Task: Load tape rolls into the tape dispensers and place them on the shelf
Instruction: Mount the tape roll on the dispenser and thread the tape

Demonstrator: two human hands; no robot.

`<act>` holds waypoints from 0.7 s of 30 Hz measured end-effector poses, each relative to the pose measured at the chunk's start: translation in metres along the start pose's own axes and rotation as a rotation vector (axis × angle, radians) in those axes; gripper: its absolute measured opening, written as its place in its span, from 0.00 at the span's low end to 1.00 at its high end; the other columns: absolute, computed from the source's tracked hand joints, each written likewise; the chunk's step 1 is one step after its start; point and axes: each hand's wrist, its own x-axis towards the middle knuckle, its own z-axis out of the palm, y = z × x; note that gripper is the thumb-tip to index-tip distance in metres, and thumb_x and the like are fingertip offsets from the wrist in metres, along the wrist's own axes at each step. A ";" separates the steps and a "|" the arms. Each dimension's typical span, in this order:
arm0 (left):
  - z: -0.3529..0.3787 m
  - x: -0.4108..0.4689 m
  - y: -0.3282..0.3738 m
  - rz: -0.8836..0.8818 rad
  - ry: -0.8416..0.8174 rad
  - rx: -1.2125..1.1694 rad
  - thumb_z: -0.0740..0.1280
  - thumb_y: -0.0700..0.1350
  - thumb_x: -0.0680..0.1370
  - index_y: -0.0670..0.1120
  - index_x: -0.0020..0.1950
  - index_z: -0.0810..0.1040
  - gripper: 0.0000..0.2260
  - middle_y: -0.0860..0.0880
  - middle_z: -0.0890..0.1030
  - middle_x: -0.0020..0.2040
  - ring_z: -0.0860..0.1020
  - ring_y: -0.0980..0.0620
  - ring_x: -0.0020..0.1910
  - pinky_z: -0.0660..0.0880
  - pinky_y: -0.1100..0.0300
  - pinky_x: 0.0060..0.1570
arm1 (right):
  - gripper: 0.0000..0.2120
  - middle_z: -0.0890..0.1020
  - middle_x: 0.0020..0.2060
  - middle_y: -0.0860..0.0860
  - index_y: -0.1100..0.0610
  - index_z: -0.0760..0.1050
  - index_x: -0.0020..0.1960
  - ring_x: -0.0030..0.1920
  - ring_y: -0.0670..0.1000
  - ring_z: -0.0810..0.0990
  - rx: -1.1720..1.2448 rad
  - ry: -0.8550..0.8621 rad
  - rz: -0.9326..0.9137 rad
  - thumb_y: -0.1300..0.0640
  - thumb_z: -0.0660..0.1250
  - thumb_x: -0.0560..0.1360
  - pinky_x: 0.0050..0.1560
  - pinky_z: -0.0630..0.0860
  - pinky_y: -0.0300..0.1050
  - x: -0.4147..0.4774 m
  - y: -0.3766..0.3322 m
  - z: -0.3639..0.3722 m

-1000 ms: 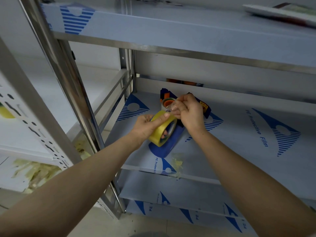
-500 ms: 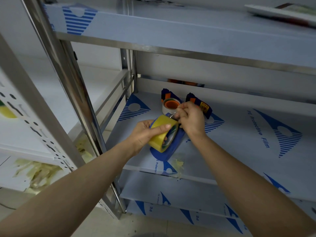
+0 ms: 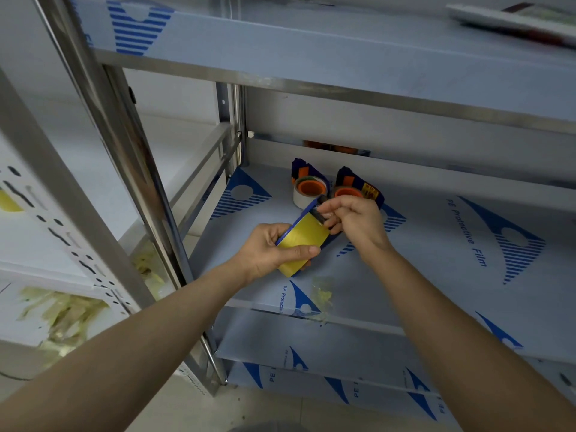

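gripping yellow tape roll (image 3: pixel 304 244) seated in blue dispenser (image 3: pixel 295 225): left hand (image 3: pixel 268 249), thumb and fingers curled round both | right hand (image 3: pixel 352 222): fingertips pinch the dispenser's far end | position: held over middle shelf (image 3: pixel 436 275), near its left front | far side: two loaded dispensers (image 3: pixel 307 185) rest side by side on the shelf

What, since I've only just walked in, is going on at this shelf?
A person is loading a blue dispenser. The left hand grips the yellow roll seated in it, over the shelf. The right hand pinches at the dispenser's front end. Two other dispensers already lie at the shelf's back.
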 end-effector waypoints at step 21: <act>0.010 0.004 0.005 -0.022 -0.025 0.053 0.71 0.37 0.72 0.44 0.40 0.78 0.04 0.47 0.80 0.32 0.80 0.57 0.27 0.76 0.65 0.30 | 0.03 0.83 0.39 0.48 0.58 0.79 0.45 0.37 0.45 0.78 -0.431 0.298 -0.546 0.63 0.69 0.72 0.36 0.78 0.48 -0.029 0.015 0.005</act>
